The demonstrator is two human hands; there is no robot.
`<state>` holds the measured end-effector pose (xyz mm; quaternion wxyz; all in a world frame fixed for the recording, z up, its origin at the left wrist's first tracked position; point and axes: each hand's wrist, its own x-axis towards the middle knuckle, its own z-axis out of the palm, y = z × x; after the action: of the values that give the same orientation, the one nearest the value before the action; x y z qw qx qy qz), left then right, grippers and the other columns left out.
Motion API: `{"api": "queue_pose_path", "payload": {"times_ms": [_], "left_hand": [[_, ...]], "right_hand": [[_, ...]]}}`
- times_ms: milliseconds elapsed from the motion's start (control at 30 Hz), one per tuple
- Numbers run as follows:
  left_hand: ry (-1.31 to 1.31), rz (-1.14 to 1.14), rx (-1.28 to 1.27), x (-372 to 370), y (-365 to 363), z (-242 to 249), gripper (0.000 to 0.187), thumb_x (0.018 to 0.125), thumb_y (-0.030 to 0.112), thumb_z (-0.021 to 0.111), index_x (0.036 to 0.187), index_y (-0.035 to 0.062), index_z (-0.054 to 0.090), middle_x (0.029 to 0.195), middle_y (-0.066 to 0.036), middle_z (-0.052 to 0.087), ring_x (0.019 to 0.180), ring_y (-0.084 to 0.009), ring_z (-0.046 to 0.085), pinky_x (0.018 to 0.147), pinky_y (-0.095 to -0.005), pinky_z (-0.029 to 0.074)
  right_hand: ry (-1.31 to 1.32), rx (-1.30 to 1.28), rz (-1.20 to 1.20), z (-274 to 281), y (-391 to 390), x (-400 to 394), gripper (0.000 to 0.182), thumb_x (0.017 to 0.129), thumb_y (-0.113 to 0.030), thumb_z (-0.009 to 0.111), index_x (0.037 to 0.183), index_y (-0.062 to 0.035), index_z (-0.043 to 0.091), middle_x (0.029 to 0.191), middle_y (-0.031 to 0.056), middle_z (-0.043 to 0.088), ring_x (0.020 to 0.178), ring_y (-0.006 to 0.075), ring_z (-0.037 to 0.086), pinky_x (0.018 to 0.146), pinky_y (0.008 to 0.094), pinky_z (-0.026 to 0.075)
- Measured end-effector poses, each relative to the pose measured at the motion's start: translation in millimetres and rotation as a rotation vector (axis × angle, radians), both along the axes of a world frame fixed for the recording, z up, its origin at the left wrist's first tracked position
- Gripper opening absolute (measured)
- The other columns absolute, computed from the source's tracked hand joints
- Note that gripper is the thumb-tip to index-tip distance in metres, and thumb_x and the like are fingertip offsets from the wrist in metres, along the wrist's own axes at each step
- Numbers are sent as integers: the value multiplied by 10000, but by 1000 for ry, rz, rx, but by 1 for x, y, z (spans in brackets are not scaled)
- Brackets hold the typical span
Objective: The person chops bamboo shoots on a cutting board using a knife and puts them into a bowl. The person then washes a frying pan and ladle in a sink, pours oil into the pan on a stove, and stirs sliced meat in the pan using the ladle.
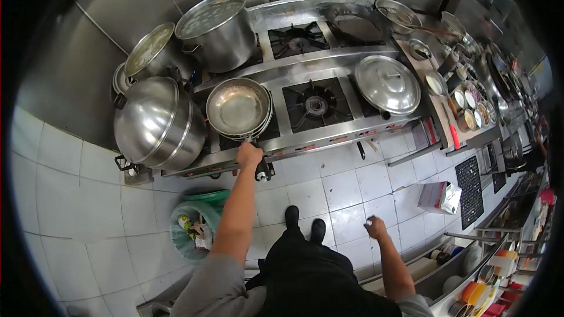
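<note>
My left hand point(250, 155) is closed round the handle of the top frying pan point(237, 107), which rests on a stack of pans over the front left burner. My right hand point(374, 227) hangs low over the tiled floor, well away from the stove, its fingers curled; whether anything is in them is too small to tell. Right of the pans is a bare burner point(316, 105) with a black grate. A lidded pan point(388, 85) sits on the front right burner. A large domed steel steamer point(154, 122) stands left of the pans.
Two tall pots point(215, 32) point(154, 53) stand at the back left. A wok point(355, 26) is at the back right. Seasoning containers point(470, 100) crowd the right counter. A green-lined bin point(191, 240), a carton point(437, 197) and a black mat point(470, 192) are on the floor.
</note>
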<state>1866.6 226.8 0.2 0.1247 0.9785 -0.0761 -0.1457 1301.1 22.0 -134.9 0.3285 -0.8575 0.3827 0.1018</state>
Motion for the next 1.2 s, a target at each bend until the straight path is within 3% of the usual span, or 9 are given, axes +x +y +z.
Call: {"api": "queue_pose_path", "payload": {"times_ms": [133, 200, 267, 300, 467, 533, 933, 1033, 1200], "left_hand": [[201, 221, -637, 2, 20, 29, 377, 824, 87, 666, 1077, -167, 549, 712, -202, 673, 481, -279, 670, 476, -378, 536], [257, 184, -703, -3, 38, 52, 369, 832, 90, 651, 1060, -178, 540, 676, -174, 651, 461, -249, 642, 450, -370, 515], [282, 203, -796, -8, 63, 64, 322, 842, 113, 647, 1022, -135, 549, 617, -116, 605, 419, -197, 575, 425, -363, 488], [284, 181, -815, -16, 77, 73, 294, 854, 108, 653, 1015, -110, 541, 614, -102, 591, 420, -187, 564, 422, -355, 471], [272, 202, -1029, -100, 160, 142, 184, 897, 118, 689, 973, -11, 582, 605, -49, 571, 468, -149, 561, 440, -321, 445], [673, 461, -1123, -157, 200, 153, 245, 891, 195, 738, 771, 33, 600, 572, -32, 541, 459, -136, 535, 438, -311, 441], [322, 1032, -1219, -443, 358, 157, 370, 904, 183, 732, 641, 90, 490, 509, -20, 487, 385, -127, 446, 391, -304, 358], [109, 1098, -1410, -480, 401, 157, 232, 924, 168, 710, 809, 72, 533, 510, 2, 461, 384, -114, 447, 392, -298, 342], [-23, 1307, -1593, -504, 462, 176, 222, 938, 158, 684, 829, 85, 505, 520, 23, 415, 379, -106, 421, 385, -287, 334]], "right_hand": [[184, 143, -98, 7, 32, -43, 440, 841, -376, 768, 1105, -30, 700, 1068, 209, 721, 1036, 391, 673, 914, 456, 535], [259, 195, -14, 7, 51, -53, 467, 845, -429, 753, 1095, -37, 706, 1070, 201, 722, 1064, 384, 671, 931, 448, 536], [360, 224, 216, -8, 62, -57, 450, 878, -437, 719, 1120, -58, 704, 1111, 182, 718, 1060, 373, 675, 939, 442, 537], [259, 181, 620, -7, 57, -54, 441, 909, -427, 690, 1153, -59, 691, 1130, 158, 720, 1063, 369, 673, 957, 420, 534], [405, 685, 94, 11, 37, 22, 311, 935, -245, 705, 1143, -17, 668, 991, 110, 733, 830, 224, 728, 674, 347, 595], [353, 769, 39, 14, 15, 56, 269, 930, -197, 710, 1117, -10, 661, 949, 94, 724, 768, 187, 720, 596, 320, 575], [423, 791, 251, -5, -5, 153, 242, 966, -180, 613, 1159, -36, 594, 949, 138, 694, 809, 281, 716, 663, 411, 596], [536, 780, 487, -33, 12, 167, 224, 965, -180, 616, 1141, -42, 608, 939, 131, 695, 797, 277, 713, 656, 405, 595], [683, 826, 667, -80, 55, 211, 197, 963, -180, 621, 1111, -52, 633, 922, 119, 696, 778, 269, 708, 646, 396, 592]]}}
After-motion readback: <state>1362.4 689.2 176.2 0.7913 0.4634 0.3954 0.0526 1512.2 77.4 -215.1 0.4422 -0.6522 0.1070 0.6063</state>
